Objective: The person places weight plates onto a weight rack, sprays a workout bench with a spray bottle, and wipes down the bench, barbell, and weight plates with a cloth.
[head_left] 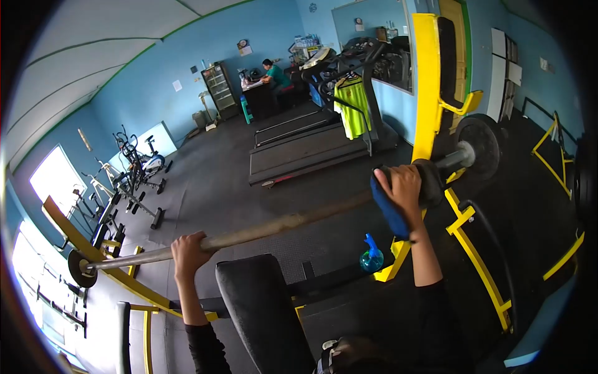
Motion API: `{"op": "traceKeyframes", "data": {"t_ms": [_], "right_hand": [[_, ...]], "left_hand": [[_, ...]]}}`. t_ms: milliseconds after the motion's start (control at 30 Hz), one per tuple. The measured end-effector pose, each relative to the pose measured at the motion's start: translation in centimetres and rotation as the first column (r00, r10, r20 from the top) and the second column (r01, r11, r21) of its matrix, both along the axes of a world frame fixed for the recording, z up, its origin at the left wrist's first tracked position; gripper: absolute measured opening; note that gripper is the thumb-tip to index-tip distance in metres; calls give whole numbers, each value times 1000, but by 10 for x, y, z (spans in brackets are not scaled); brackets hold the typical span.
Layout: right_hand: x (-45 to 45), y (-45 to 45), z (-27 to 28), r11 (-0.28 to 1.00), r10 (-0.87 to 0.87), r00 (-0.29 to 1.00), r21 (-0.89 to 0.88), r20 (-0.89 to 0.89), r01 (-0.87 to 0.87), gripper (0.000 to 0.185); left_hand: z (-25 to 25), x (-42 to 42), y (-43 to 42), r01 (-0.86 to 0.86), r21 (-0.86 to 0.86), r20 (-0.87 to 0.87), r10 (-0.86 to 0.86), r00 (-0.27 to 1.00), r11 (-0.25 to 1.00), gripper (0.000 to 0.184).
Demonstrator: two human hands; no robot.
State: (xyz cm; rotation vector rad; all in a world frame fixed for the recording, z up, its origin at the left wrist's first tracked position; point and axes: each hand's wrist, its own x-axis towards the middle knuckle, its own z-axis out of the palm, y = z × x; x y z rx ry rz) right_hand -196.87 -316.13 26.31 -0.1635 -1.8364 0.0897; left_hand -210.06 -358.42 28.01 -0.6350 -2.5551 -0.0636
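A long barbell [268, 230] lies slantwise across the yellow uprights of a bench press. My left hand [190, 254] is closed around its bare bar, left of the middle. My right hand [406, 187] is closed on the bar farther right, close to a dark round piece [430, 182] on it. A blue cloth-like piece [389, 209] lies along the thumb side of my right hand; whether it is worn or held I cannot tell. Weight plates sit at the ends, a large black plate [483, 148] at right and a smaller plate [81, 269] at left.
A black padded bench [258, 305] stands below the bar. A blue spray bottle [372, 255] is near the yellow upright [425, 87]. Beyond are a treadmill [299, 153] with a lime shirt [353, 107] hung on it, exercise bikes [149, 159] and a seated person [274, 75].
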Motion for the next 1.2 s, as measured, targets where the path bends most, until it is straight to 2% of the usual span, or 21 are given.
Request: {"op": "traceKeyframes", "data": {"t_ms": [33, 67, 133, 200, 267, 333, 400, 433, 467, 533, 600, 700, 767, 800, 900, 933, 1000, 1033, 1100, 1133, 1200], "right_hand": [[-6, -18, -1, 1000, -15, 999, 19, 38, 14, 46], [-13, -40, -2, 999, -34, 997, 36, 72, 32, 48], [-36, -97, -5, 1000, -7, 996, -3, 85, 8, 49], [-57, -165, -2, 997, 70, 997, -42, 45, -68, 47], [-85, -233, -8, 983, 176, 984, -62, 21, -174, 45], [-107, -302, -5, 966, 242, 969, -103, 40, -237, 44], [-126, -345, -8, 965, 242, 966, -129, 95, -229, 44], [-126, -346, -15, 965, 246, 963, -119, 109, -233, 44], [-122, -338, -15, 959, 282, 947, -47, 155, -278, 40], [-114, -316, -17, 948, 307, 925, 15, 226, -318, 38], [-101, -272, -17, 868, 270, 904, 324, 331, -377, 34], [-63, -171, -5, 862, 281, 781, 210, 557, -460, 41], [-30, -98, 1, 909, 171, 807, 226, 566, -351, 42], [-10, -65, 8, 925, 129, 841, 241, 526, -293, 36], [32, 40, 0, 987, -47, 921, 162, 387, -18, 30], [40, 66, -1, 985, -64, 905, 171, 421, -10, 32], [33, 55, 1, 964, -78, 887, 261, 455, -49, 32], [26, 34, 3, 969, -65, 858, 238, 509, -68, 32], [5, -19, 13, 958, 7, 810, 230, 586, -174, 29], [-8, -56, 14, 940, 57, 786, 232, 616, -250, 27], [-38, -124, 11, 924, 48, 721, 243, 691, -294, 24]], "left_hand": [[-3, -6, -3, -86, -4, 100, 86, 991, 996, 35], [-4, -11, -5, -91, -12, 97, 92, 991, 996, 35], [-9, -13, -6, 7, 18, -66, -6, 998, 1000, 22], [-8, -11, -5, -31, 13, -9, 31, 999, 999, 22], [-9, -10, -6, -10, 22, -96, 12, 995, 1000, 23], [-18, -23, -19, -9, -10, -63, 9, 998, 1000, 16], [-38, -49, -39, -64, 67, -154, 74, 985, 996, 12], [-40, -48, -41, -67, 49, -129, 73, 989, 997, 15], [-50, -54, -45, 6, 46, -298, 8, 955, 999, 15], [-49, -49, -45, 75, 68, -344, -47, 938, 995, 11], [-17, -22, -21, -19, -6, -38, 19, 999, 1000, 17], [-5, -11, -13, -43, 21, 13, 43, 999, 999, 26], [-3, -9, -11, -86, 14, 103, 85, 991, 996, 30], [-6, -8, -10, -89, 24, 110, 86, 990, 996, 30], [-6, -7, -11, -80, -11, 16, 80, 997, 997, 32], [-6, -5, -9, -104, -19, 5, 104, 995, 994, 32], [-2, -2, -8, -129, -39, 50, 131, 990, 991, 34], [-7, -8, -13, -125, -26, 30, 126, 992, 992, 34], [0, -3, -15, -132, -5, 87, 132, 987, 991, 23], [-2, -7, -19, -102, -28, 118, 105, 988, 994, 35], [-4, -7, -30, -6, 89, 138, -6, 990, 996, 62]]}}
